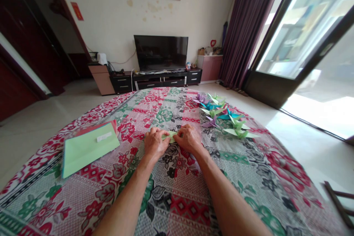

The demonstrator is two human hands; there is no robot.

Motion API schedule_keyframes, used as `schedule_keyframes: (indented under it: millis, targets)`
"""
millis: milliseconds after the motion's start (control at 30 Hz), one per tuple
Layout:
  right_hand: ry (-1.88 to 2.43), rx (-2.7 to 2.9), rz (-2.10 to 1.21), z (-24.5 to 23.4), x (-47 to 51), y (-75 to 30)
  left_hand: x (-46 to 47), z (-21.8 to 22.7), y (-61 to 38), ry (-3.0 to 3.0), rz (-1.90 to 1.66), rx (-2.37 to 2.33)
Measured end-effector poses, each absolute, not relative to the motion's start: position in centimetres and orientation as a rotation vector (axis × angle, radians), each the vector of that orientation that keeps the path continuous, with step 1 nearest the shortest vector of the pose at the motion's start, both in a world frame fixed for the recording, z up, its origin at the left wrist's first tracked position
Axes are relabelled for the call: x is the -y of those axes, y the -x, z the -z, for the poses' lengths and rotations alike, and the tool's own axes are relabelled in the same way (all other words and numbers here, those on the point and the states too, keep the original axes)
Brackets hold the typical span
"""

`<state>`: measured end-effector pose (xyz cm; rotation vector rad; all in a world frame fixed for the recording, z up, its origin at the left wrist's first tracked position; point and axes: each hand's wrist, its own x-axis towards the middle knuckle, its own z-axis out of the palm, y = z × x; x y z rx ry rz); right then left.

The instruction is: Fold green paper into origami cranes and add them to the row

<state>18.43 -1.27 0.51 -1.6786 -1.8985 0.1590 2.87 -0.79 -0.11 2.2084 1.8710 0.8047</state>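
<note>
Between my two hands, low over the middle of the table, is a small piece of folded light-green paper (172,136). My left hand (156,142) pinches its left end between thumb and fingers. At the right end, my right hand (188,138) grips the paper with the thumb and curled fingers. Much of the paper is hidden by my fingers, so its exact folded shape cannot be made out. To the right lie several folded paper cranes, among them a green one (240,132), a purple one (210,121) and a blue one (229,115).
A stack of green paper sheets (88,151), with red and blue edges beneath, lies at the left with a small white strip (104,137) on it. A flowered cloth (190,206) covers the round table. Beyond stand a TV (162,52) and a low cabinet (123,82).
</note>
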Motion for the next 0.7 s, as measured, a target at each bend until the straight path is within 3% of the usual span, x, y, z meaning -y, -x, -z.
schedule_keyframes:
  millis: [700]
  targets:
    - [1.663, 1.868, -0.199, -0.2, 1.0, -18.5, 1.1, -0.1, -3.8, -2.173, -0.833, -2.0]
